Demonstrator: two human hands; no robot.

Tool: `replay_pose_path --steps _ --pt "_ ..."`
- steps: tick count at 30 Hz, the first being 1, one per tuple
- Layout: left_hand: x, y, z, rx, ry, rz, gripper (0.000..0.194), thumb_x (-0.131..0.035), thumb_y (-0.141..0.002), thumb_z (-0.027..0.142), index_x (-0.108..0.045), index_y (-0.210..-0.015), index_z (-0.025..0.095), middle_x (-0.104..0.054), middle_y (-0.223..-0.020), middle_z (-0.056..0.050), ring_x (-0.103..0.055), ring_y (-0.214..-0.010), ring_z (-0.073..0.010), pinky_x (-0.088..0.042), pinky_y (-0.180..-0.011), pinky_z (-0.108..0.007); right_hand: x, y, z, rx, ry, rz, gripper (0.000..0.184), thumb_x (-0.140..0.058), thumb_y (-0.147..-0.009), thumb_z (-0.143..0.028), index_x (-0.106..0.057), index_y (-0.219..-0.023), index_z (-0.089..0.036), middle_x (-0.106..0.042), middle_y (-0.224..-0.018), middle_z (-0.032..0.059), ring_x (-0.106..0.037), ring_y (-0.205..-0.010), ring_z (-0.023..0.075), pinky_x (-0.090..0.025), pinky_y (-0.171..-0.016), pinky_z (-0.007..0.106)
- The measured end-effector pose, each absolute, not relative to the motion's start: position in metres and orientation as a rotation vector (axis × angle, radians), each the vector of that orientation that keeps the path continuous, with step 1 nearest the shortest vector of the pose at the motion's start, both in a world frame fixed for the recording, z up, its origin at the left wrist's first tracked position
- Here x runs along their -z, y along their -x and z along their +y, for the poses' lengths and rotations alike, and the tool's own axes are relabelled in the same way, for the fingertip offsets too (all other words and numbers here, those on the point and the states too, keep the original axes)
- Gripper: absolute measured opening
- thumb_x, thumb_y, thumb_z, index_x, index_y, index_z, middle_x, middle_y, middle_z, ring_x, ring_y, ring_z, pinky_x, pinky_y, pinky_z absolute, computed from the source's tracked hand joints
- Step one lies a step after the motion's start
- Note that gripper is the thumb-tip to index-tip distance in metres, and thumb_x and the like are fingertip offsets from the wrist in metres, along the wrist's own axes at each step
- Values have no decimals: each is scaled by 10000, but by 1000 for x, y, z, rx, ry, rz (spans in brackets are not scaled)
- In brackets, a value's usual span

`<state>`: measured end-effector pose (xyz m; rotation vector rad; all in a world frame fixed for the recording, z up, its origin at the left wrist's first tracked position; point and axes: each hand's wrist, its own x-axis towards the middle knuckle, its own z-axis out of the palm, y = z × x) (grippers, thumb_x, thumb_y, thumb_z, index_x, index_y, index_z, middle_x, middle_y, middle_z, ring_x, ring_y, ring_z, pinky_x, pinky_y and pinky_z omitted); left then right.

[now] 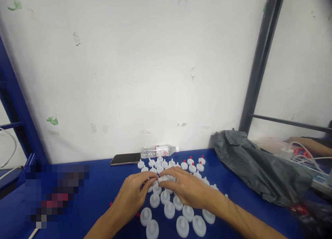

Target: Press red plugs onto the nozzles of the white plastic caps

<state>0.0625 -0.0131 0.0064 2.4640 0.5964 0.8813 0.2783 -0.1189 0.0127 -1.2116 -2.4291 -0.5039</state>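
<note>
- Well left of both hands, an item (58, 194) lies on the blue desk (98, 185) (pixelated, so I cannot tell what it is).
- Just beside the left wrist are small red pieces (111, 204).
- Beyond the left hand, a dark-screened phone (126, 159) lies flat.
- The left hand (135, 190) has thumb and forefinger pinched together on a small red tip (157, 179).
- Beyond both hands, a clear bottle (162, 151) lies on its side, near the wall.
- Between the hands, touching the right fingers, is a white cap (163, 179).
- Around and below the hands stand many white nozzle caps (169, 210).
- The right hand (183, 185) is closed around that white cap, its fingertips close to the left's.
- Just beyond the right hand are red-tipped caps (192, 168).
- Right of the right hand lies a crumpled grey bag (261, 168).
- Farther right are white cables (308, 159) and another person's forearm (313, 145) (partly blurred).
</note>
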Motion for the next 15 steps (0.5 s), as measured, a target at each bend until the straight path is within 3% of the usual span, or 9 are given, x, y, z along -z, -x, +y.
replay_pose_path --steps 9,15 --pt "-9 -64 -12 -885 -2478 675 294 -461 -986 396 -721 -1059 279 -762 -936 -8 -686 -754 -192 -535 -704 -275 -10 -281 -117 544 1169 -2328 696 -408 -711 124 -532 -1299 -228 -545 -1425 109 -509 -1293 255 -487 -1064 423" --pt "-5 -64 -8 -868 -2567 619 287 -425 -1005 352 -687 -1106 294 -731 -1019 -22 -674 -905 -205 -511 -806 -294 -12 -278 -118 563 1073 -2325 659 -387 -667 123 -568 -1203 -216 -549 -1442 79 -507 -1294 261 -500 -1052 429"
